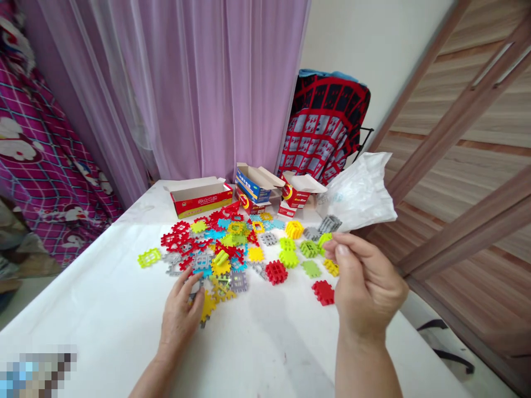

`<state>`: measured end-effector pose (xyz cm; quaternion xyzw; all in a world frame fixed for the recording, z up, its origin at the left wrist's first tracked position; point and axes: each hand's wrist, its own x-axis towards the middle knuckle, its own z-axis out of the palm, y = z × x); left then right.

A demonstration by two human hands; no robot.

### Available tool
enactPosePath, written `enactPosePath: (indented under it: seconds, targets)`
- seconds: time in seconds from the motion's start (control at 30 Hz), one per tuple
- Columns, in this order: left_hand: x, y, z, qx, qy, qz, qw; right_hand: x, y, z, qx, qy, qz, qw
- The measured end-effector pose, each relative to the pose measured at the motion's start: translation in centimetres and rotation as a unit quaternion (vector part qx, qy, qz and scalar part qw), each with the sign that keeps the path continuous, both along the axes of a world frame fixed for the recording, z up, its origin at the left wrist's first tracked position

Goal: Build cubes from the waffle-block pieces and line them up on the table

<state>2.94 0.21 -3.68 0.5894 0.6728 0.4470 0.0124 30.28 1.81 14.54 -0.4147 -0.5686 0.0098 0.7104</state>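
Note:
My left hand [182, 309] rests at the near left edge of a heap of plastic interlocking tiles, fingers stretched over yellow tiles [209, 304] and grey ones. Its fingers are apart, and no tile is visibly gripped. Raised over the right side of the table, my right hand [367, 282] has thumb and fingers pinched together. Whatever it may hold is hidden. Just past its fingertips are a lime green piece [324, 241] and a grey piece [330, 224]. A red tile [323, 292] lies by the wrist side, and a red block [276, 272] sits between my hands.
Behind the heap stand an open red box [202, 198], a blue box [254, 185] on a red one, and another open red box [296, 190]. A white plastic bag [359, 190] is at the back right. Wooden cabinet doors [468, 166] flank the table [265, 354].

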Motion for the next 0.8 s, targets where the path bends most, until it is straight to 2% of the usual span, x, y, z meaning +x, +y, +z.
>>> enactPosePath:
  seconds: [0.17,0.3,0.37,0.43,0.5,0.6,0.67,0.73,0.8]
  targets:
    - [0.2,-0.1,0.3,-0.004,0.013,-0.005,1.0,-0.4,0.9,-0.2,-0.035,-0.015,0.068,0.997]
    - [0.2,-0.2,0.2,-0.003,0.003,-0.005,1.0,-1.1,2.8,-0.2,-0.067,0.003,0.111,0.992]
    - [0.2,-0.3,0.1,-0.003,-0.007,-0.007,1.0,-1.8,4.1,-0.6,-0.106,-0.001,0.146,0.984]
    - [0.2,-0.3,0.0,-0.007,-0.016,-0.01,1.0,-2.8,5.4,-1.6,-0.18,-0.064,0.184,0.964]
    - [0.2,-0.3,0.0,-0.01,-0.024,-0.011,1.0,-3.9,6.2,-2.8,-0.279,-0.207,0.213,0.913]
    - [0.2,-0.3,0.2,-0.017,-0.034,-0.01,0.999,-5.6,6.2,-4.8,-0.381,-0.441,0.235,0.778]
    - [0.2,-0.3,0.3,-0.019,-0.036,-0.012,0.999,-6.8,5.8,-6.0,-0.404,-0.535,0.231,0.705]
    - [0.3,-0.3,0.5,-0.015,-0.036,-0.012,0.999,-7.9,5.3,-7.0,-0.404,-0.589,0.211,0.667]
    - [0.3,-0.4,0.6,-0.015,-0.037,-0.013,0.999,-8.8,5.1,-7.8,-0.392,-0.616,0.19,0.657]
